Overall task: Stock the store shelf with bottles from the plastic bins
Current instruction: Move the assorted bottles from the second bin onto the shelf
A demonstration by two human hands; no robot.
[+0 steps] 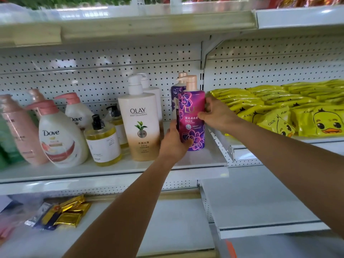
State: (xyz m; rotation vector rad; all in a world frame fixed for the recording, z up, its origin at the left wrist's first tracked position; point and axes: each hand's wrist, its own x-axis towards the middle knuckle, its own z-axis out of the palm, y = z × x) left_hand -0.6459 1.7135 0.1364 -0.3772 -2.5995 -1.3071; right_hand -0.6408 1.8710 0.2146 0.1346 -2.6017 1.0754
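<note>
Purple pump bottle (191, 116) stands upright near the shelf (111, 171)'s right end, left hand (174, 141) curled low around it, right hand (216, 113) gripping higher, bare shelf at its front edge.

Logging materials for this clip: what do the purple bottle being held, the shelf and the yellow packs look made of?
Purple bottle: apparently glossy plastic with a printed floral wrap and a satin rose-gold pump.
Shelf: seemingly white painted sheet metal, judging by its thin folded edge and perforated back panel.
Yellow packs: probably thin plastic film, going by the crinkles and sheen.
</note>
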